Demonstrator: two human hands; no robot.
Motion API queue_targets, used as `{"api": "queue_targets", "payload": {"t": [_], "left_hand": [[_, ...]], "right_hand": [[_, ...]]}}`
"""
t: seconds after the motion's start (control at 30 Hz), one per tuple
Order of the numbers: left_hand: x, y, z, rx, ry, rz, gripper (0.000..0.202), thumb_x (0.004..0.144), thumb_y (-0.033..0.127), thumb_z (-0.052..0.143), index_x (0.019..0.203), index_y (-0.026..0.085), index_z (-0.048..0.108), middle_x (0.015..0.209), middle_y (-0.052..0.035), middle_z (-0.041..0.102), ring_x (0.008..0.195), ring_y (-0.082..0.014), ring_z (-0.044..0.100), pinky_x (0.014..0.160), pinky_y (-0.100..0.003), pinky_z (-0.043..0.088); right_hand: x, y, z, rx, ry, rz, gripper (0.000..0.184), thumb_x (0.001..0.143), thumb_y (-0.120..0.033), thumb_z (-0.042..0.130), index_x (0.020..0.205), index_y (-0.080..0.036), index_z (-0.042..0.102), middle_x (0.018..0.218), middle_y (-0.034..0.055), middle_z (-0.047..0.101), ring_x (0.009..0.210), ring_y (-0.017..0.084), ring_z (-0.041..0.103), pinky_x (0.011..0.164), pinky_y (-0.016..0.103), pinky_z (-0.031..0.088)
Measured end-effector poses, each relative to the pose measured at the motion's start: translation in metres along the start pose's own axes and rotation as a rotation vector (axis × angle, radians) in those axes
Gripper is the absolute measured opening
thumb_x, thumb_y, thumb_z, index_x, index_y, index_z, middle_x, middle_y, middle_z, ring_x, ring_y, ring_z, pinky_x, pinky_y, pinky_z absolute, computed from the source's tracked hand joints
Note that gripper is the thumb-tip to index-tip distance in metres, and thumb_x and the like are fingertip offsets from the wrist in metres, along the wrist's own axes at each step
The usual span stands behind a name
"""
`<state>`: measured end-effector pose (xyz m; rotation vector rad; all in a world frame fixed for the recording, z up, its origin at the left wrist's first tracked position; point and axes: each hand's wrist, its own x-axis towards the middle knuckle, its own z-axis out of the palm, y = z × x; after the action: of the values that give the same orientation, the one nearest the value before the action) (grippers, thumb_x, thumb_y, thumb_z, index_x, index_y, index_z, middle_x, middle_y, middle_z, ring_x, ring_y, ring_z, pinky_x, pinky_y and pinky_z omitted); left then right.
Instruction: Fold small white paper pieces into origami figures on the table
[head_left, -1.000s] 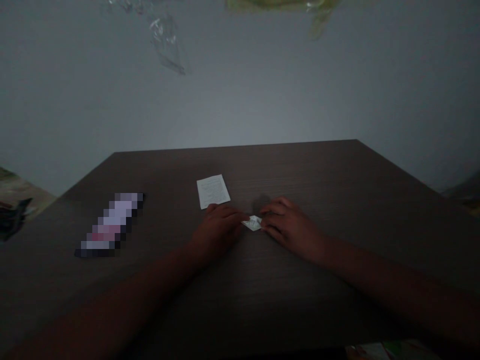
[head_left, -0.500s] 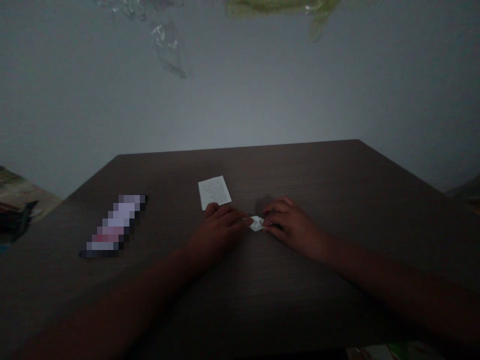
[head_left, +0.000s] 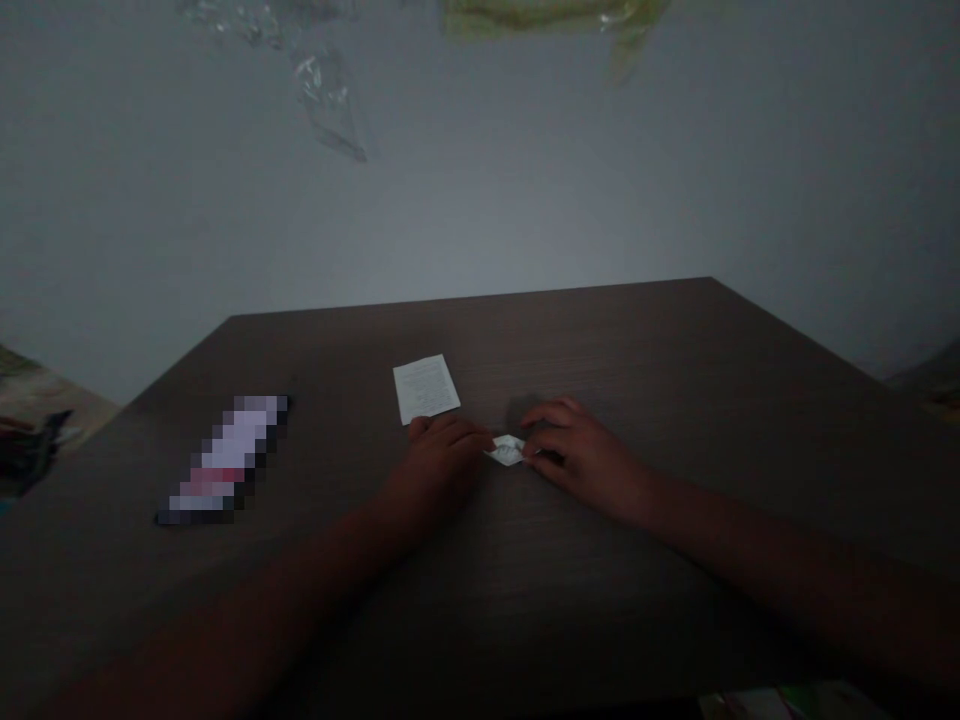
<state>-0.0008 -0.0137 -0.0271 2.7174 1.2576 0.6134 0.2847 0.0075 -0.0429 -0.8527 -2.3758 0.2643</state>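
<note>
A small piece of folded white paper lies on the dark wooden table, between my two hands. My left hand has its fingertips at the paper's left end, the thumb side hidden beneath the hand. At the right end, my right hand pinches the paper between thumb and forefinger, with its other fingers curved above the tabletop. Just beyond my left hand sits a flat white square of paper with small printed text, too fine to read.
On the left side of the table is a phone with a blurred-out screen. A pale wall rises behind the table's far edge. Clear plastic and a yellowish strip hang on the wall.
My left fingers have drawn back slightly, so more of the folded paper shows between the hands. The right hand keeps its pinch. The whole view has shifted a little.
</note>
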Motion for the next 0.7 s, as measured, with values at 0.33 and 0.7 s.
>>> {"api": "queue_targets", "payload": {"t": [0.33, 0.7], "left_hand": [[0.0000, 0.0095, -0.0021, -0.096, -0.019, -0.100, 0.032, 0.105, 0.001, 0.064, 0.117, 0.024, 0.083, 0.128, -0.0061, 0.086, 0.126, -0.0300, 0.078, 0.113, -0.050, 0.055], [0.0031, 0.0030, 0.0040, -0.191, 0.011, -0.120, 0.029, 0.098, 0.001, 0.071, 0.109, 0.025, 0.084, 0.119, -0.0057, 0.086, 0.118, -0.0294, 0.079, 0.110, -0.053, 0.056]], "right_hand": [[0.0009, -0.0027, 0.0006, 0.103, 0.006, 0.028, 0.017, 0.102, -0.008, 0.080, 0.107, -0.025, 0.081, 0.122, 0.0093, 0.082, 0.119, 0.029, 0.076, 0.105, 0.047, 0.063], [-0.0001, -0.0012, -0.0003, 0.023, -0.012, 0.015, 0.014, 0.105, -0.014, 0.080, 0.113, -0.024, 0.084, 0.126, 0.0109, 0.081, 0.121, 0.030, 0.074, 0.107, 0.049, 0.062]]}}
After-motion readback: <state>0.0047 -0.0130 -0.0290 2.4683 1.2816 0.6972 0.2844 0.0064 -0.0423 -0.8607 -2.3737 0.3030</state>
